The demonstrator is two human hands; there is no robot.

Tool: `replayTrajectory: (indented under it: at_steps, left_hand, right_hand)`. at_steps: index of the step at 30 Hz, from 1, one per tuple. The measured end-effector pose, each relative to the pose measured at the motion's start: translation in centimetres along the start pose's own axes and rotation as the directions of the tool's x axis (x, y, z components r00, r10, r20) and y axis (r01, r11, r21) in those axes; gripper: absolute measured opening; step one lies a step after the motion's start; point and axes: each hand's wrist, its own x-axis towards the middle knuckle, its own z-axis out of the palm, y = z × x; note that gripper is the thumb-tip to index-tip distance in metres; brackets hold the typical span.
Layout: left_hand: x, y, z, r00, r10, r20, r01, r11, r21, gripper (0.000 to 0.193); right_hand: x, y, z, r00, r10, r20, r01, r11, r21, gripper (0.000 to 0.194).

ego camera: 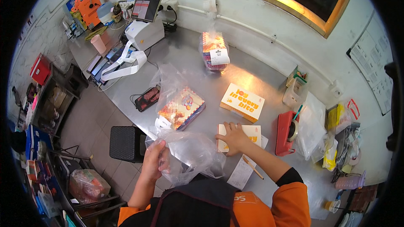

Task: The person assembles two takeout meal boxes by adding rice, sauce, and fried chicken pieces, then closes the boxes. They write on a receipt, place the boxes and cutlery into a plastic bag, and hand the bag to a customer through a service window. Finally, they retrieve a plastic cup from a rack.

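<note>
A clear plastic bag (195, 154) hangs with its mouth spread wide, its rim pinched between the thumb and fingers of my left hand (156, 160). My right hand (234, 138) lies over a white and orange food carton (254, 132), fingers spread across its top and one at its left edge. Just beyond stands a second carton (243, 101) of the same kind, closed and printed with orange lettering. To the left of both, a patterned food box (186, 105) lies inside another clear bag (172, 82) with a white label on it.
A bagged box (215, 47) stands by the wall. A red tape dispenser (284, 135), paper slip (240, 173) and pen (253, 167) lie to the right. A phone (147, 98), label printer (145, 34) and tablet (145, 8) are leftward. A black stool (127, 143) stands beside the metal table (268, 82).
</note>
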Motion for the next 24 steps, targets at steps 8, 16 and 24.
replayTrajectory:
  at_steps: [8, 16, 24]
  left_hand:
    - [4.4, -5.5, 0.5, 0.991, -0.068, -0.116, 0.056, 0.993, -0.106, 0.029]
    - [5.8, -9.9, -0.1, 0.984, -0.076, -0.164, 0.061, 0.994, -0.093, 0.036]
    - [4.6, -12.5, -0.3, 0.962, 0.013, -0.274, -0.043, 0.993, -0.106, 0.039]
  right_hand:
    - [-5.7, 5.0, -9.7, 0.906, 0.277, -0.319, -0.152, 0.919, 0.365, 0.08]
    - [-4.7, 3.4, -14.2, 0.816, -0.067, -0.574, 0.55, 0.394, 0.736, 0.079]
    - [3.0, -5.3, -5.7, 0.734, -0.02, -0.678, 0.497, 0.697, 0.517, 0.074]
